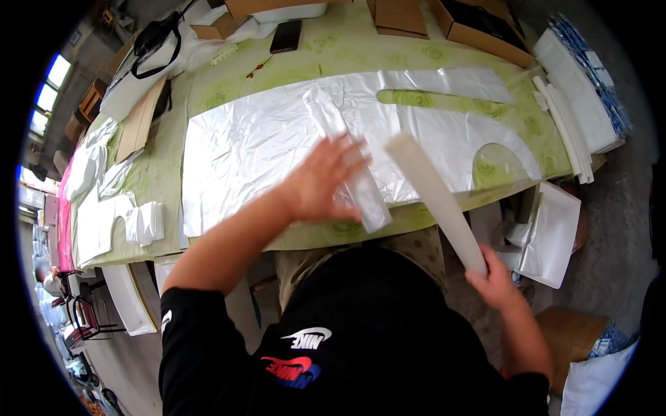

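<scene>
1. Plastic sheet, clear and wrinkled, lies flat across the green patterned table, with a long slot and a rounded notch cut toward its right end.
2. Left hand hovers over or presses on the sheet's near edge, fingers spread wide and flat, gripping nothing; motion blur makes contact hard to confirm.
3. A folded narrow plastic strip runs diagonally on the sheet, just under the left fingertips.
4. Right hand is closed around the lower end of a long white stick, near the table's front edge.
5. Stick tilts up and left, its upper end above the sheet, beside the strip.
6. White strips are stacked at the table's right end, well apart from both hands.
7. Cardboard boxes and a dark phone sit at the far edge.
8. More white cut plastic pieces lie on the left part of the table.
</scene>
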Demonstrator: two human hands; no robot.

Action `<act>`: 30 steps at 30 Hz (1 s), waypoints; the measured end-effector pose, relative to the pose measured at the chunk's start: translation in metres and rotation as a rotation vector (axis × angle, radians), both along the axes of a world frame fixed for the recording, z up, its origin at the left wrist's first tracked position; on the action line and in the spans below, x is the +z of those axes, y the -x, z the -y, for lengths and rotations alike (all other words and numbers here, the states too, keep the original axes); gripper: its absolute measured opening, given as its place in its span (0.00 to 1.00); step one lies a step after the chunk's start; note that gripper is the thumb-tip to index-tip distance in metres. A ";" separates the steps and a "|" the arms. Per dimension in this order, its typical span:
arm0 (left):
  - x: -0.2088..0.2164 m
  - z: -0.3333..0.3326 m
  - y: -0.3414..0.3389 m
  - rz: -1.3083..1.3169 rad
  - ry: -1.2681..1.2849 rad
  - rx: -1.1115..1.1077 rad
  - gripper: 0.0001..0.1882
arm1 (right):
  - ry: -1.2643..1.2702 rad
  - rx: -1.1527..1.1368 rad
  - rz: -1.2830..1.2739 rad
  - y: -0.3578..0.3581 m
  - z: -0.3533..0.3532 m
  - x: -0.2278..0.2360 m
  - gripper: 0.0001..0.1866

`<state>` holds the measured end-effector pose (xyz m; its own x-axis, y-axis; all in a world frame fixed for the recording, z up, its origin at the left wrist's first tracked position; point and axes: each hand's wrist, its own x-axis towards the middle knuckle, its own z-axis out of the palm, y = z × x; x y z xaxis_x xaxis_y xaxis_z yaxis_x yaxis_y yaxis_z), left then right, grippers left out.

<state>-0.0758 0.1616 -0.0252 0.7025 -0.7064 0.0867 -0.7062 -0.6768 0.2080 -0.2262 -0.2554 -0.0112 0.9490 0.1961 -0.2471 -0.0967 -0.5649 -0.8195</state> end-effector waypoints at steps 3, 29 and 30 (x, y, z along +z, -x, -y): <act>-0.001 0.008 0.048 -0.073 -0.025 -0.089 0.51 | 0.276 0.213 0.245 -0.070 -0.041 0.022 0.29; 0.007 0.014 0.072 -0.207 0.259 0.247 0.29 | -0.008 0.519 0.841 -0.123 -0.168 -0.027 0.30; 0.006 0.014 0.069 -0.236 0.351 0.289 0.30 | -0.069 0.488 0.814 -0.128 -0.174 -0.027 0.27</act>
